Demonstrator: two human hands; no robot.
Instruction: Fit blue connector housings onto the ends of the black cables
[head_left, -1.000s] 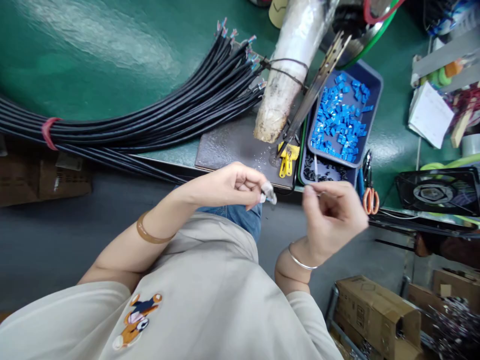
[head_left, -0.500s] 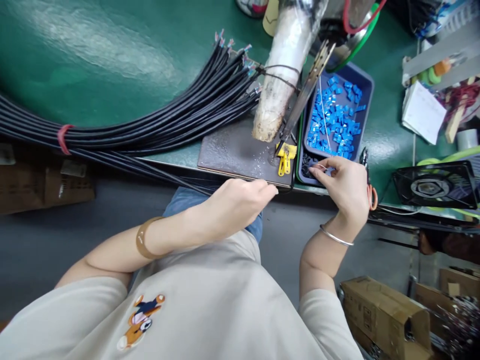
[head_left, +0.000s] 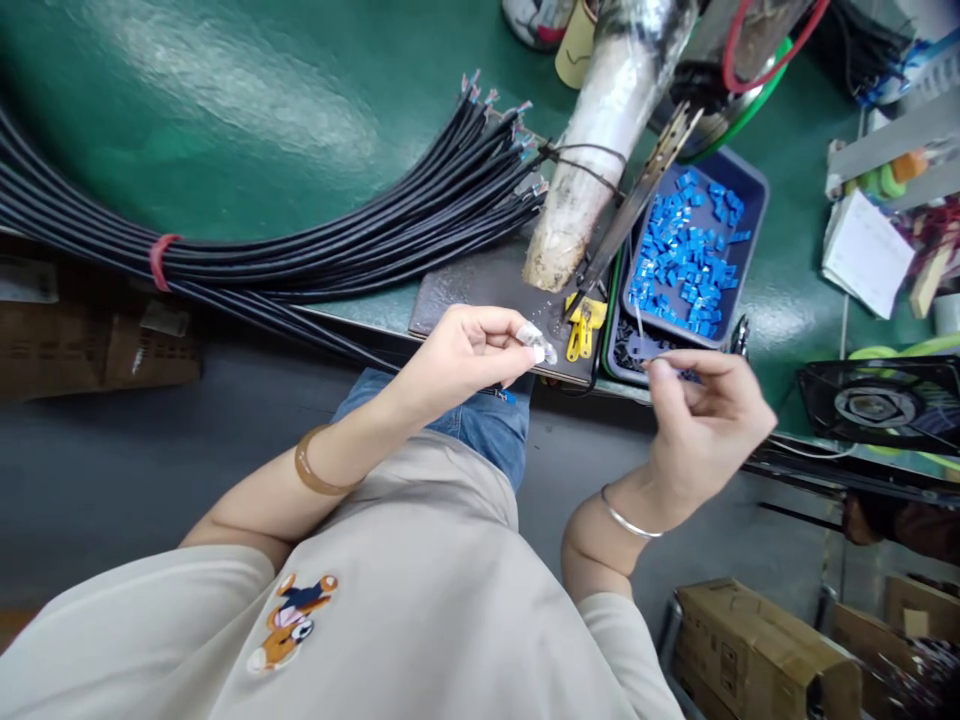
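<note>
My left hand [head_left: 469, 350] is closed in a pinch in front of the bench edge, with clear wrapping round its index fingertip. Just under its fingers shows a small blue-and-black piece [head_left: 505, 396]; whether the hand grips it is hidden. Thumb and index finger of my right hand [head_left: 709, 420] are pinched on a thin pale wire [head_left: 640, 325], which runs up towards the blue tray. That tray [head_left: 752, 225] holds many small blue connectors [head_left: 686, 265] and stands over a second tray [head_left: 626, 372] of small black parts. Yellow clips [head_left: 583, 330] lie between my hands on a dark board [head_left: 480, 290].
A bundle of black cables [head_left: 337, 260], tied with a red band [head_left: 159, 262], curves across the green bench. A wrapped white tube [head_left: 574, 190] and a perforated metal strip [head_left: 637, 205] slant over the board. A black fan [head_left: 874, 405] stands right; cardboard boxes [head_left: 750, 640] are below.
My left hand has turned, so its pinched thumb and fingers now show, with the blue-and-black piece below. My right hand has drawn back from the trays towards me. The view has shifted slightly.
</note>
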